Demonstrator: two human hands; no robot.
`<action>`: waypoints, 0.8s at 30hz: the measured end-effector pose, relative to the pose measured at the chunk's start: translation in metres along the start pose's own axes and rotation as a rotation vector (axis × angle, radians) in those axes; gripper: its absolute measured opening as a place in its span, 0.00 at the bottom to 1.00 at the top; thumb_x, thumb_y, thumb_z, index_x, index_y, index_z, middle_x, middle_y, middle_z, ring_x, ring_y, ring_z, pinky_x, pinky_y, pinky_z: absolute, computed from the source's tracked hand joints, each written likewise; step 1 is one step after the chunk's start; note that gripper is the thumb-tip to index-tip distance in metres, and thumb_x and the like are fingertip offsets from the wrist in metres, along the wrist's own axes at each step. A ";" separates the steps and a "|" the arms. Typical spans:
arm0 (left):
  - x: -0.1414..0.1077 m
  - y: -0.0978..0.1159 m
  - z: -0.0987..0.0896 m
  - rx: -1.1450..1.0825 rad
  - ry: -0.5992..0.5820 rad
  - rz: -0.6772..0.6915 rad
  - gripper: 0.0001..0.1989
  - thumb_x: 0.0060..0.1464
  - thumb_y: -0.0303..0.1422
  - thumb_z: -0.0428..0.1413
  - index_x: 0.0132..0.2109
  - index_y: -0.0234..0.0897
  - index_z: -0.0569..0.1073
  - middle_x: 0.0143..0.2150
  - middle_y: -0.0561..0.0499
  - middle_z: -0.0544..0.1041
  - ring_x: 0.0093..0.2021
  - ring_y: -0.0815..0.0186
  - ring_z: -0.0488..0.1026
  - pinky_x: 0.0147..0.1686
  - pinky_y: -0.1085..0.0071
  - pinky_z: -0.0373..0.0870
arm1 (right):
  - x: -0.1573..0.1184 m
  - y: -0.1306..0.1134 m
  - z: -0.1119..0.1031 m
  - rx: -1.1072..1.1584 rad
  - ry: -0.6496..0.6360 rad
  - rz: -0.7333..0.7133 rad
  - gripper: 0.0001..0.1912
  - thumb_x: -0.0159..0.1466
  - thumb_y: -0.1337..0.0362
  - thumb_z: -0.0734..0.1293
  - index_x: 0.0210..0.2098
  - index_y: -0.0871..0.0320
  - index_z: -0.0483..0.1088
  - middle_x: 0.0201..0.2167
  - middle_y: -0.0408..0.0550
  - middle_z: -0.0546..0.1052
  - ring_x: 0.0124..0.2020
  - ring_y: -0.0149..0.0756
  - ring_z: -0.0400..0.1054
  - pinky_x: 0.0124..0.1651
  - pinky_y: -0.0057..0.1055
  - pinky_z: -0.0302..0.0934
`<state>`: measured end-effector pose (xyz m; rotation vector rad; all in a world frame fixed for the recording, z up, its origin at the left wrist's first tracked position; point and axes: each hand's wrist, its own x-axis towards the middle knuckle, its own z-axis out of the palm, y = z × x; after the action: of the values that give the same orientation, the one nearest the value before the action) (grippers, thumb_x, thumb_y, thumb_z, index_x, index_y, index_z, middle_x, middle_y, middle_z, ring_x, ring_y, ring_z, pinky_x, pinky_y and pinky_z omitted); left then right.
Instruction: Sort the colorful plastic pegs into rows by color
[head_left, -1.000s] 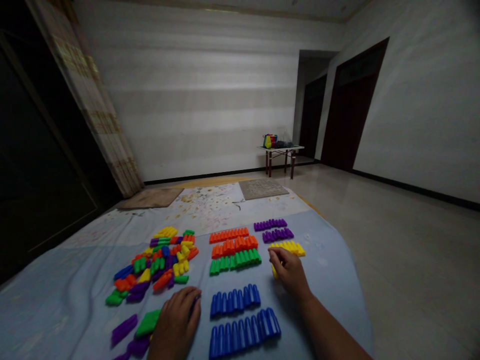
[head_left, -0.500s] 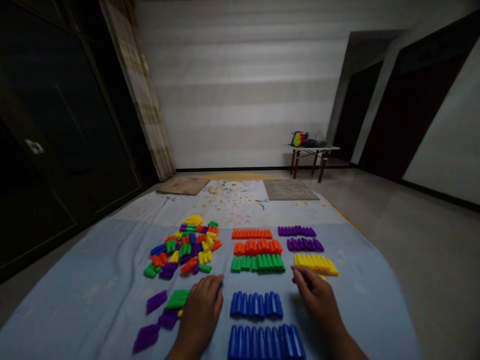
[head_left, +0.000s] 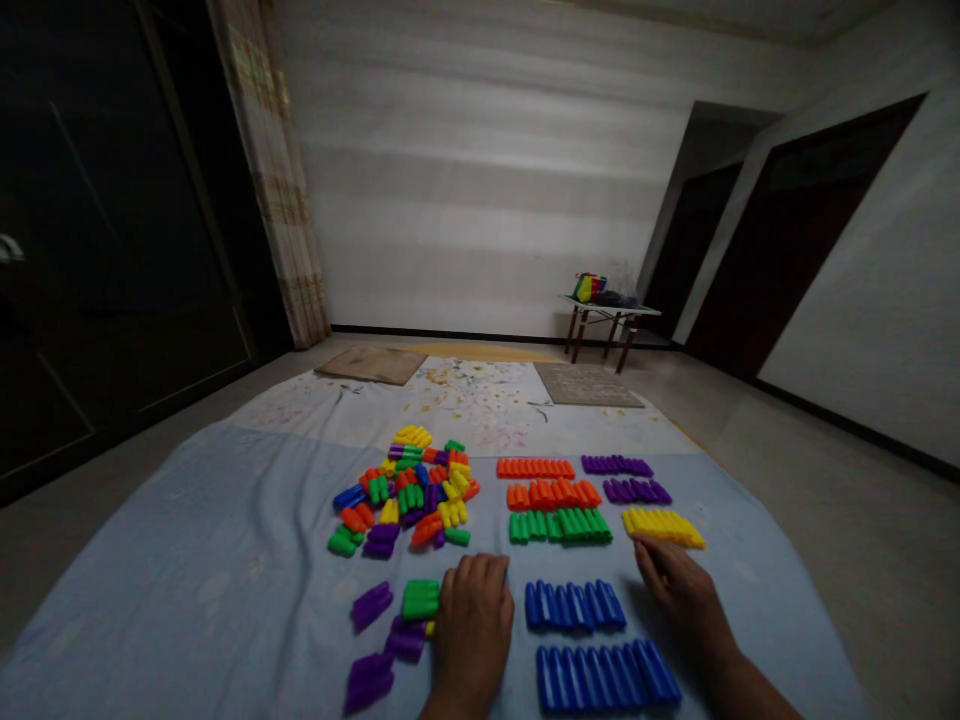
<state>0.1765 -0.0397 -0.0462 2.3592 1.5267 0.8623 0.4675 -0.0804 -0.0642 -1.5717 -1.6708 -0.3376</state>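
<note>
My left hand (head_left: 474, 615) rests on the blue cloth, fingers bent down and together; their tips are hidden. Beside it lie a green plastic block piece (head_left: 421, 600), a purple piece (head_left: 406, 638) and a bit of yellow. My right hand (head_left: 684, 592) is closed at the near left end of a row of yellow pieces (head_left: 664, 527), its fingertips at the row's edge. Whether it pinches a piece cannot be made out. Between the hands, blue pieces stand in a shorter row (head_left: 574, 606) and a longer row (head_left: 607, 678).
Beyond the hands lie green (head_left: 561, 526), orange (head_left: 535, 468) and purple (head_left: 637, 491) rows. A mixed pile (head_left: 409, 495) spreads to the left. Two flat boards, one brown (head_left: 373, 365) and one grey (head_left: 589, 384), lie at the far side. A small table (head_left: 609, 305) stands by the wall.
The view has turned left, shifting everything rightward. My right hand has moved slightly right against the yellow row, and the yellow bit beneath it no longer shows. My left hand stays beside the green piece.
</note>
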 end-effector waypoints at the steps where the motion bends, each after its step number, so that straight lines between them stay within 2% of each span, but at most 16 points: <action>1: -0.001 0.000 -0.001 -0.013 0.000 0.007 0.15 0.51 0.25 0.48 0.45 0.43 0.70 0.40 0.50 0.73 0.44 0.62 0.66 0.46 0.61 0.60 | 0.000 -0.002 0.001 -0.020 -0.009 -0.006 0.12 0.62 0.60 0.61 0.40 0.58 0.72 0.35 0.51 0.78 0.36 0.38 0.73 0.42 0.34 0.67; 6: -0.005 -0.006 -0.003 -0.054 0.029 0.062 0.14 0.50 0.24 0.49 0.43 0.41 0.71 0.40 0.49 0.73 0.43 0.61 0.67 0.45 0.61 0.60 | -0.001 -0.008 0.001 -0.054 -0.044 0.020 0.12 0.63 0.61 0.60 0.39 0.58 0.71 0.35 0.52 0.78 0.35 0.38 0.73 0.40 0.34 0.68; 13: -0.007 -0.012 -0.003 -0.083 0.003 0.093 0.12 0.51 0.24 0.48 0.41 0.41 0.71 0.40 0.50 0.73 0.43 0.63 0.67 0.45 0.62 0.61 | -0.003 -0.016 0.006 -0.055 -0.015 0.032 0.11 0.63 0.62 0.59 0.39 0.58 0.71 0.35 0.51 0.78 0.35 0.38 0.73 0.41 0.35 0.68; 17: -0.003 -0.011 -0.004 -0.041 0.001 0.101 0.11 0.53 0.27 0.47 0.42 0.40 0.71 0.41 0.49 0.73 0.43 0.61 0.68 0.44 0.61 0.63 | -0.002 -0.020 0.006 -0.005 -0.018 0.012 0.11 0.63 0.63 0.60 0.39 0.59 0.71 0.34 0.51 0.78 0.36 0.37 0.73 0.41 0.34 0.68; 24: -0.006 -0.008 -0.008 0.091 0.089 0.139 0.10 0.55 0.31 0.47 0.42 0.39 0.70 0.39 0.47 0.74 0.41 0.62 0.70 0.42 0.63 0.66 | -0.001 -0.024 -0.004 0.165 -0.008 0.052 0.11 0.63 0.62 0.60 0.39 0.58 0.71 0.33 0.51 0.78 0.34 0.37 0.73 0.38 0.33 0.68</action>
<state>0.1641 -0.0424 -0.0458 2.5498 1.4781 0.9598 0.4468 -0.0885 -0.0553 -1.4919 -1.6184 -0.1620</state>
